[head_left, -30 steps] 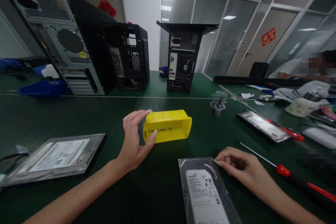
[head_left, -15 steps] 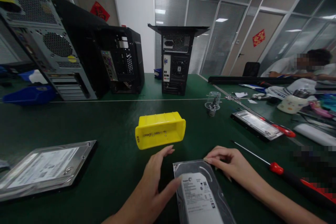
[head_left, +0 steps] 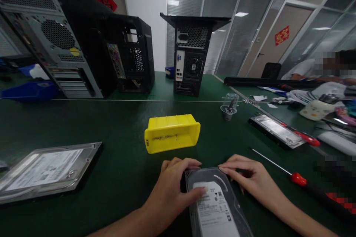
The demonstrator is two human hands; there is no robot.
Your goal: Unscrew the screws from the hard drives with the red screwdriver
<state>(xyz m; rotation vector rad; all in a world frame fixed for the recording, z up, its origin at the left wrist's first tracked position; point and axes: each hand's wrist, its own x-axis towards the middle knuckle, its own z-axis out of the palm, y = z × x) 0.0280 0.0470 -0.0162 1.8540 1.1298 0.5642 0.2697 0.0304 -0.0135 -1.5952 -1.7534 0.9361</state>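
A hard drive (head_left: 215,207) with a white label lies on the green table at the bottom centre, its near end cut off by the frame. My left hand (head_left: 174,187) grips its left side, thumb on the label and fingers curled over the far left corner. At the far right corner, my right hand (head_left: 247,176) is closed, with thumb and index fingertips pinched on the drive's edge. Anything small between those tips is hidden. Just beyond my hands, a yellow bin (head_left: 172,133) rests on its side, its opening towards me, with several small screws inside.
Another hard drive (head_left: 50,172) lies at left, a third (head_left: 278,130) at right. A red-and-black screwdriver (head_left: 299,178) lies beside my right forearm. Computer cases (head_left: 190,57) stand at the back. A clear-domed container (head_left: 229,106) stands beyond; a person (head_left: 306,67) sits far right.
My left hand has moved right and closed onto the hard drive, its thumb now further over the label. My right hand stays at the far right corner. The view has shifted slightly.
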